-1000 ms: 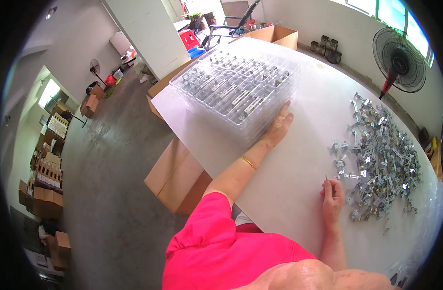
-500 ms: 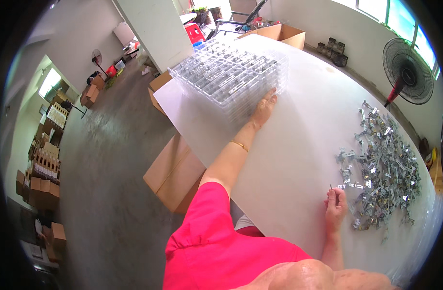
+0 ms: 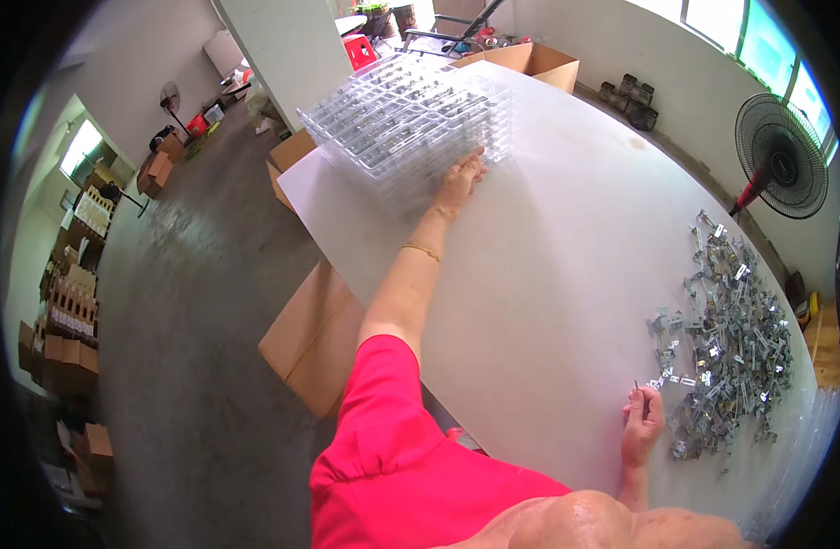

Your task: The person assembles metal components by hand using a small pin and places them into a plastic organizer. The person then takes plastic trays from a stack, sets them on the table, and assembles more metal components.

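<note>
A stack of clear plastic trays (image 3: 411, 178), their compartments filled with small metal parts, stands near the far left edge of the pale table (image 3: 548, 265). My left hand (image 3: 460, 181) reaches out to the near right side of this stack, fingers stretched and touching or almost touching it. Close to the loose pile of small metal parts (image 3: 736, 348) on the right, my right hand (image 3: 642, 426) is closed. Thumb and fingers pinch a thin metal piece (image 3: 636, 386) that points upward; its exact kind is too small to make out.
Below the table's left edge is a cardboard box (image 3: 314, 334); another open carton (image 3: 539, 64) is beyond the far end. A black fan (image 3: 781, 156) stands past the right edge. Clear plastic material (image 3: 809, 453) lies at the near right. A pillar (image 3: 278, 64) rises behind the stack.
The tray stack and my left hand on its side have shifted left and a little farther away. My right hand still pinches the thin piece beside the pile. The whole view has turned slightly.
</note>
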The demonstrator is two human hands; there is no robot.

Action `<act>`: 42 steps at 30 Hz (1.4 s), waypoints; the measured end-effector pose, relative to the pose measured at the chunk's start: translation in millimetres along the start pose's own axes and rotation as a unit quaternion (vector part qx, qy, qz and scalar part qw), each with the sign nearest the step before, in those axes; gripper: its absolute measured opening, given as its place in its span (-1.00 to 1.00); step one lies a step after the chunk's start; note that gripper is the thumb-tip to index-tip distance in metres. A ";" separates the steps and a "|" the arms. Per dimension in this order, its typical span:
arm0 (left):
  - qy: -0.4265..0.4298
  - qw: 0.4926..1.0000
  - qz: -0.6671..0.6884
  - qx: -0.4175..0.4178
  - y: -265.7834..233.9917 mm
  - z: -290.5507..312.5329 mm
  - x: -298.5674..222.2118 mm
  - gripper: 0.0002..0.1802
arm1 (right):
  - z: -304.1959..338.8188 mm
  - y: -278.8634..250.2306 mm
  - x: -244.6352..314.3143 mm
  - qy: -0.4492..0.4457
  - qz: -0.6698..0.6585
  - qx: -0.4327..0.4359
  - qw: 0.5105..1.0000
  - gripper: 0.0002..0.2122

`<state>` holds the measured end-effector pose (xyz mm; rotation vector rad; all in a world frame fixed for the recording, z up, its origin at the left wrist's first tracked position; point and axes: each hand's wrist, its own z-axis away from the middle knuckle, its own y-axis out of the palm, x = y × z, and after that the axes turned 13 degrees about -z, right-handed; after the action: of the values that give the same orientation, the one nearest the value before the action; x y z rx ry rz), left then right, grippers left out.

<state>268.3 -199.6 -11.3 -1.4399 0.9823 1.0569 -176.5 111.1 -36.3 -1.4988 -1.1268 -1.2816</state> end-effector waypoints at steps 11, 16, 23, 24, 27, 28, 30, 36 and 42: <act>-0.012 1.000 0.002 -0.009 -24.4 -15.3 5.9 -0.44 | 2.1 -0.4 0.9 0.008 0.012 -0.015 1.000 -0.94; -0.016 1.000 0.002 -0.001 -33.6 -21.5 8.4 -0.43 | 1.6 2.0 2.7 0.000 0.014 -0.012 1.000 -0.94; -0.026 1.000 -0.006 -0.001 -37.6 -24.1 4.6 -0.41 | 2.0 1.8 2.6 -0.003 0.016 -0.010 1.000 -0.94; -0.024 1.000 -0.005 0.002 -37.7 -24.7 4.8 -0.41 | 2.2 1.1 2.6 -0.004 0.016 -0.013 1.000 -0.94; -0.015 1.000 -0.004 0.005 -37.5 -24.7 5.1 -0.39 | 2.6 2.1 4.7 0.006 0.009 -0.032 0.999 -0.93; -0.020 1.000 -0.004 -0.021 -35.8 -22.7 6.7 -0.41 | 2.3 3.6 6.7 0.007 0.015 -0.027 0.999 -0.93; -0.023 0.999 -0.005 -0.042 -28.6 -19.5 10.2 -0.44 | 2.1 5.1 8.7 0.008 0.020 -0.028 0.999 -0.93; 0.036 0.996 -0.081 -0.007 33.0 26.7 -9.3 -0.77 | 2.0 4.3 8.8 -0.001 -0.004 -0.011 1.000 -0.94; 0.080 0.961 -0.041 0.260 136.5 148.2 -89.3 -0.73 | 2.1 6.9 9.6 0.031 -0.144 -0.037 0.988 -0.92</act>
<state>98.3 -65.1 29.0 -1.1248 1.1979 0.5655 -168.7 112.5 -27.4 -1.3734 -1.3032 -1.5697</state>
